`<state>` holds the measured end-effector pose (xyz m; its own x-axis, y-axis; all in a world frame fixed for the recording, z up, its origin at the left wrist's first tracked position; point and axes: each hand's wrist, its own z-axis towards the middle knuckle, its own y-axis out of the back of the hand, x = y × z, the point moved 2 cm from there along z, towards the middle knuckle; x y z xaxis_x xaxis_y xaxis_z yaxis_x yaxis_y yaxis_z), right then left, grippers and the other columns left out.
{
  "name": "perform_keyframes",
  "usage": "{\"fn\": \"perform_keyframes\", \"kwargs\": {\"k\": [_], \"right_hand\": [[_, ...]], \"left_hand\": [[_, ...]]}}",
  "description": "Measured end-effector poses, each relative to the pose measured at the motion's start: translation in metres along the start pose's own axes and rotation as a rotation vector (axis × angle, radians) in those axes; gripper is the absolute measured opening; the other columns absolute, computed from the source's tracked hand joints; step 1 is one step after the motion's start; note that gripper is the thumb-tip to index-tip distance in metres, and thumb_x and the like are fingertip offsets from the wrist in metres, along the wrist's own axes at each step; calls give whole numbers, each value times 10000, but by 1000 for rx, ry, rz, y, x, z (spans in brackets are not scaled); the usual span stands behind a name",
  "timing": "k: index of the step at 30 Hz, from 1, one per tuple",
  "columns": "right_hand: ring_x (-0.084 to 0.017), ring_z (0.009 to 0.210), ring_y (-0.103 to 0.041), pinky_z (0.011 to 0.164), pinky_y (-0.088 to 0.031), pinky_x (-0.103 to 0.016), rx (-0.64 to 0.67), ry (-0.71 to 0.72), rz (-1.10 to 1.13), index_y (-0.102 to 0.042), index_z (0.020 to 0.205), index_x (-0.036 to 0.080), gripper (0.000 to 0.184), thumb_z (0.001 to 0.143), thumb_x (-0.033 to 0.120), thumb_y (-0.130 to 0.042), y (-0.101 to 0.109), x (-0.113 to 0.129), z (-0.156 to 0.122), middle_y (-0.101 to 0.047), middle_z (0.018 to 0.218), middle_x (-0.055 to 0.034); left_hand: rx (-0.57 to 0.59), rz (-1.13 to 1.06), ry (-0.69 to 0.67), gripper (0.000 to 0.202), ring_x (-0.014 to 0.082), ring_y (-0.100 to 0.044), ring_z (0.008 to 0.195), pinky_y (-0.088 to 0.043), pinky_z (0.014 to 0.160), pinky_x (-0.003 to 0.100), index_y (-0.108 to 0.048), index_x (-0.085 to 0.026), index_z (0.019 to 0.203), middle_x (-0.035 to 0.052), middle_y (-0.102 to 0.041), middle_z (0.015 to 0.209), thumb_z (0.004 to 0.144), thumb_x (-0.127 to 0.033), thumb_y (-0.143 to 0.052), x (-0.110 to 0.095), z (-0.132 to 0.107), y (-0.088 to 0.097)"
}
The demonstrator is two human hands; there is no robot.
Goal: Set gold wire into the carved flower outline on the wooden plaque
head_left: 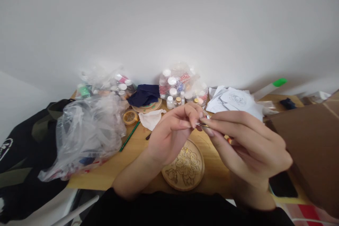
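Observation:
My left hand point(172, 130) and my right hand point(246, 141) meet above the wooden table point(135, 148), fingertips pinched together on a thin needle-like metal piece point(202, 124). Both hands are closed in a pinch. Whether a thread is there I cannot tell. Directly beneath them lies a round wooden embroidery hoop point(185, 167) with a golden floral pattern. Something small and orange shows under my right fingers point(230, 140).
A crumpled clear plastic bag point(84, 130) lies at the left beside a black bag point(21, 155). At the back stand bead jars in plastic point(177, 84), dark blue cloth point(144, 93), a tape roll point(130, 117), a green pencil point(129, 136) and papers point(233, 102). A brown cardboard box point(312, 148) fills the right.

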<state>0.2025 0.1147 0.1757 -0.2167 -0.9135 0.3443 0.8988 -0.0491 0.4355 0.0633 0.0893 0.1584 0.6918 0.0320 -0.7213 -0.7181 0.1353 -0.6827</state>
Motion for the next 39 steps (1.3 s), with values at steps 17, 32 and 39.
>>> {"fn": "perform_keyframes", "kwargs": {"k": [17, 32, 39], "right_hand": [[-162, 825, -702, 631, -618, -289, 24, 33, 26, -700, 1073, 201, 347, 777, 22, -679, 0, -1, 1, -741, 963, -37], [-136, 835, -690, 713, -623, -250, 9, 1, 32, -709, 997, 141, 280, 759, -5, -687, -1, 0, 1, -729, 948, -52], [-146, 817, -694, 692, -625, -272, -4, -25, 17, -714, 1001, 164, 282, 759, 20, -700, 0, -1, -1, -731, 954, -53]], "left_hand": [[-39, 1, -13, 87, 171, -441, 803, -403, 760, 283, -563, -185, 625, 37, -446, 790, 687, -246, -573, -1, 0, 0], [-3, -9, -21, 94, 160, -430, 765, -361, 732, 301, -565, -177, 645, 29, -448, 820, 723, -226, -547, 1, -1, 1], [-1, -13, -10, 99, 157, -433, 773, -375, 731, 285, -559, -173, 627, 27, -441, 813, 699, -241, -570, 1, 0, 2]]}}
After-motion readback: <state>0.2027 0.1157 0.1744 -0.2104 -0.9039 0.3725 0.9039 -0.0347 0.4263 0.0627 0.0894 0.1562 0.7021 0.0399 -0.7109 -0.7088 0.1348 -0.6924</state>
